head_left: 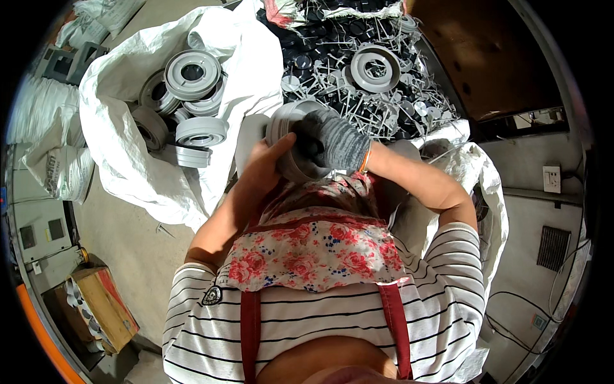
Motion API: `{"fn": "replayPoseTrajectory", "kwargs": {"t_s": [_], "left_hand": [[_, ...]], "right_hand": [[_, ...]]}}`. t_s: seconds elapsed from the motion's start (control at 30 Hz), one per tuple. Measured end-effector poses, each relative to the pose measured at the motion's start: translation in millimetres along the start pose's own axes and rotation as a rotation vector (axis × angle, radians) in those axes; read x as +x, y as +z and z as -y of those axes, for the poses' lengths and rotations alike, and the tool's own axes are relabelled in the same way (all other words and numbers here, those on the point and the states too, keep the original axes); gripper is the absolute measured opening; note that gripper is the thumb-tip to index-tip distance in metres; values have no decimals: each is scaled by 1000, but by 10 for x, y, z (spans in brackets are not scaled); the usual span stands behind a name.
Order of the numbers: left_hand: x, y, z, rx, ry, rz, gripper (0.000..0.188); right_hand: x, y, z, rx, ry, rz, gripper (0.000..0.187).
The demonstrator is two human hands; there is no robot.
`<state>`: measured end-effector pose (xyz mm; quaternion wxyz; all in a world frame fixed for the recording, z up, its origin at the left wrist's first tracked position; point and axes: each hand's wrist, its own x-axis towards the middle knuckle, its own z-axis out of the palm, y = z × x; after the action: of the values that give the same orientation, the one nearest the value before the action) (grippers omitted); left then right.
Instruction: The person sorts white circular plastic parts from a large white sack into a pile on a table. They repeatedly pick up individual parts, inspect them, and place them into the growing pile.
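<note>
A grey plastic ring-shaped part, with a wide round opening, is held up in front of my apron. My bare left hand grips its left side, the thumb laid over the rim. On my right hand is a grey knit glove with dark finger areas. Its fingers curl into the ring's opening; whatever they pinch there is hidden. Just beyond, another grey ring lies on a heap of thin grey plastic scraps and black round pieces.
At the left stands an open white woven sack with several grey rings inside. Another white sack is by my right elbow. A brown board rises at the far right. A wooden box sits at the lower left.
</note>
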<state>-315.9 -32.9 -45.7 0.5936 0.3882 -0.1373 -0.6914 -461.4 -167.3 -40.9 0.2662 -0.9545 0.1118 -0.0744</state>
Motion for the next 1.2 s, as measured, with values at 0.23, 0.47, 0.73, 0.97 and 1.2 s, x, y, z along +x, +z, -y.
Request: {"fn": "replayPoseTrajectory", "kwargs": {"t_s": [0.23,0.47,0.73,0.97,1.2], "left_hand": [[-98,-27,83,339,125,-166,22],[-93,-33,-83,62,-39,-82,27],[1,-85,98,883,554,-237,50],[89,-648,-1223,1216,1156,-897,79],[509,-335,-529,595,495,-454,47]], "right_hand": [[47,124,117,204,37,-298,34],[-40,381,-205,59,-230,-168,48],[170,618,-540,620,423,189,21],[137,91,-2123,-119,608,-487,59],[-63,20,-3263,-430,868,-68,39]]}}
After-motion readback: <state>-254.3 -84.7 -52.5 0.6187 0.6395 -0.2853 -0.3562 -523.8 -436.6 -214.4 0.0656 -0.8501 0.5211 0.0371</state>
